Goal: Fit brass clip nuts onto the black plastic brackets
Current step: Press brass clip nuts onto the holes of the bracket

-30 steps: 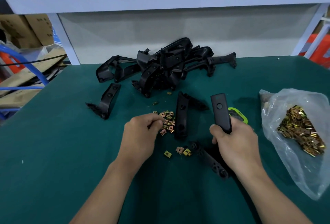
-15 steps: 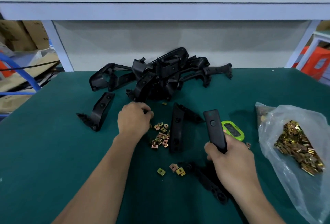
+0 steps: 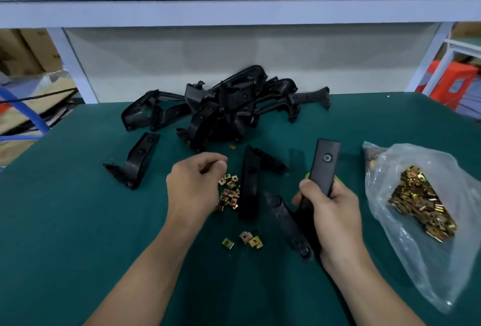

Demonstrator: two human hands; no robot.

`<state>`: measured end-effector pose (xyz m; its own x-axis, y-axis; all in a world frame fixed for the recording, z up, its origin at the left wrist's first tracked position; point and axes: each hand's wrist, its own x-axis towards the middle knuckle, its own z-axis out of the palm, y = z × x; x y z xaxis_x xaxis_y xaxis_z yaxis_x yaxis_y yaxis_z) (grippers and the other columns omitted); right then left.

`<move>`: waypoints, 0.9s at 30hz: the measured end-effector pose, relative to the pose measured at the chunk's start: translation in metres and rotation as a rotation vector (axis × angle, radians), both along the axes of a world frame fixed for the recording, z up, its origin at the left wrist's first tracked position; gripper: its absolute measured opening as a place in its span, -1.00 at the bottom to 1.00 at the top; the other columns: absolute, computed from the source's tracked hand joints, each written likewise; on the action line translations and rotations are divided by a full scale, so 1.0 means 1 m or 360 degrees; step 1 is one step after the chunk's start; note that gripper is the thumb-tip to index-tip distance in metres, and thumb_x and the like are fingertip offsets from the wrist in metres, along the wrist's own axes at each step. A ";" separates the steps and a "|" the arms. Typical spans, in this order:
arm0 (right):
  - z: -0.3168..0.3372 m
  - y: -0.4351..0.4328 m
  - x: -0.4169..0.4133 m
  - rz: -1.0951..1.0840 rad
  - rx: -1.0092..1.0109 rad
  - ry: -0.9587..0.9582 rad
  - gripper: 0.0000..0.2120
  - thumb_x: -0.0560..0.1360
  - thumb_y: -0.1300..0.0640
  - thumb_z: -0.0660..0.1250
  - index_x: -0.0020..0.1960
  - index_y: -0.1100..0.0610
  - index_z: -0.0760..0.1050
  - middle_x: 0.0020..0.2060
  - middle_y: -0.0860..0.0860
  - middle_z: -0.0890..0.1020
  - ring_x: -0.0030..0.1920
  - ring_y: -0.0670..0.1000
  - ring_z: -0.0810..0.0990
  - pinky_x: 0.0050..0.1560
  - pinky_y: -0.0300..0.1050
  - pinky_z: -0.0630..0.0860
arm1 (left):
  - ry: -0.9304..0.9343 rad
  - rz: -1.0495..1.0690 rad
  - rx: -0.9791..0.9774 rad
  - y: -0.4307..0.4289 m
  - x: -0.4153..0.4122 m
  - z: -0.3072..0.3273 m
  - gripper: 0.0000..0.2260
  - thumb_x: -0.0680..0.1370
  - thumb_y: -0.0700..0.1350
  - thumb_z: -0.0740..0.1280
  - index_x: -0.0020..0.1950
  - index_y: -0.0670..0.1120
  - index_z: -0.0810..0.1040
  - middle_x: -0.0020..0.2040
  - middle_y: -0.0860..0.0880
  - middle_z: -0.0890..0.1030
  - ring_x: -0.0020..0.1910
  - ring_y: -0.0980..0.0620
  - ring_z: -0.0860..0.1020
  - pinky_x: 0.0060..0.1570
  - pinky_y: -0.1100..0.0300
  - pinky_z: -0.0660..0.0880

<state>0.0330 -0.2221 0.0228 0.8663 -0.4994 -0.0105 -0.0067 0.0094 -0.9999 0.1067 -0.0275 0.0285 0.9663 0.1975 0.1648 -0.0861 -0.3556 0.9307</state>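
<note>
The right hand (image 3: 335,211) grips a black bracket (image 3: 324,167), likely stiff and light, by its lower end near the middle of the table (image 3: 78,221). The left hand (image 3: 195,187) curls over the loose clip nuts (image 3: 229,193) beside it; whether it pinches one I cannot tell. The nuts look small and slippery, best pinched edgewise, and the near edge offers open room

Green table (image 3: 78,221) under white shelf (image 3: 234,8); boxes (image 3: 28,50), perhaps cardboard, left
</note>
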 end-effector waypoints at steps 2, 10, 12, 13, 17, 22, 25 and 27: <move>0.001 0.002 -0.004 0.0021 0.0107 -0.0007 -0.79 0.52 0.08 0.41 -0.28 0.05 0.55 -0.31 0.09 0.65 -0.26 0.07 0.53 -0.08 0.13 0.47 | 0.0053 -0.0090 -0.0074 -0.004 -0.024 -0.003 -0.85 0.49 -0.07 0.53 -0.19 0.20 0.71 -0.23 0.25 0.71 -0.20 0.28 0.67 -0.10 0.28 0.56; 0.009 0.009 -0.015 0.0075 0.0444 0.0012 -0.71 0.56 0.09 0.40 -0.34 -0.04 0.57 -0.33 0.10 0.62 -0.28 0.11 0.53 -0.20 0.06 0.47 | 0.0129 -0.0403 -0.0503 -0.017 -0.088 -0.002 -0.89 0.40 -0.16 0.60 -0.20 0.02 0.72 -0.34 -0.06 0.69 -0.39 0.11 0.61 -0.33 0.35 0.52; 0.009 0.009 -0.016 0.0083 0.0488 0.0024 -0.70 0.56 0.10 0.40 -0.35 -0.01 0.55 -0.33 0.10 0.62 -0.32 0.09 0.52 -0.24 0.04 0.47 | 0.0132 -0.0430 -0.0556 -0.022 -0.089 -0.001 -0.88 0.45 -0.19 0.56 -0.15 0.04 0.75 -0.31 -0.07 0.71 -0.35 0.06 0.64 -0.26 0.29 0.57; 0.009 0.009 -0.015 0.0086 0.0505 0.0024 -0.70 0.56 0.11 0.40 -0.35 0.00 0.54 -0.34 0.11 0.62 -0.34 0.07 0.51 -0.26 0.03 0.46 | 0.0131 -0.0440 -0.0567 -0.023 -0.089 0.000 -0.86 0.49 -0.20 0.53 -0.12 0.06 0.76 -0.28 -0.08 0.72 -0.33 0.04 0.66 -0.23 0.28 0.59; 0.009 0.007 -0.014 0.0113 0.0544 0.0027 -0.70 0.56 0.12 0.39 -0.35 -0.01 0.53 -0.35 0.11 0.60 -0.39 0.05 0.49 -0.39 -0.09 0.45 | 0.0143 -0.0443 -0.0605 -0.026 -0.089 -0.001 -0.79 0.55 -0.27 0.45 -0.15 0.03 0.76 -0.24 -0.08 0.74 -0.30 0.05 0.68 -0.26 0.36 0.55; 0.007 0.005 -0.013 0.0106 0.0587 0.0037 -0.75 0.55 0.13 0.40 -0.30 0.03 0.52 -0.36 0.10 0.60 -0.44 0.05 0.51 -0.48 -0.12 0.45 | 0.0221 -0.0474 -0.0722 -0.028 -0.090 0.001 -0.91 0.56 -0.22 0.45 -0.14 -0.10 0.67 -0.22 -0.12 0.74 -0.30 -0.01 0.71 -0.38 0.32 0.52; 0.006 0.006 -0.013 0.0117 0.0568 0.0040 -0.80 0.55 0.12 0.41 -0.24 0.08 0.52 -0.35 0.10 0.61 -0.44 0.03 0.53 -0.49 -0.13 0.47 | 0.0238 -0.0519 -0.0746 -0.030 -0.092 0.001 -0.90 0.56 -0.15 0.45 -0.11 -0.15 0.62 -0.23 -0.14 0.73 -0.31 -0.06 0.71 -0.42 0.28 0.51; 0.005 0.006 -0.013 0.0126 0.0578 0.0039 -0.78 0.55 0.12 0.40 -0.27 0.05 0.54 -0.35 0.10 0.61 -0.43 0.04 0.54 -0.47 -0.13 0.48 | 0.0238 -0.0530 -0.0717 -0.031 -0.093 0.002 -0.86 0.52 -0.08 0.49 -0.19 -0.09 0.63 -0.27 -0.14 0.72 -0.34 -0.07 0.70 -0.43 0.27 0.50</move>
<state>0.0201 -0.2163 0.0277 0.8994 -0.3909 -0.1958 -0.0454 0.3620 -0.9311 0.0135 -0.0583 0.0302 0.9947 -0.1022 -0.0084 0.0189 0.1022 0.9946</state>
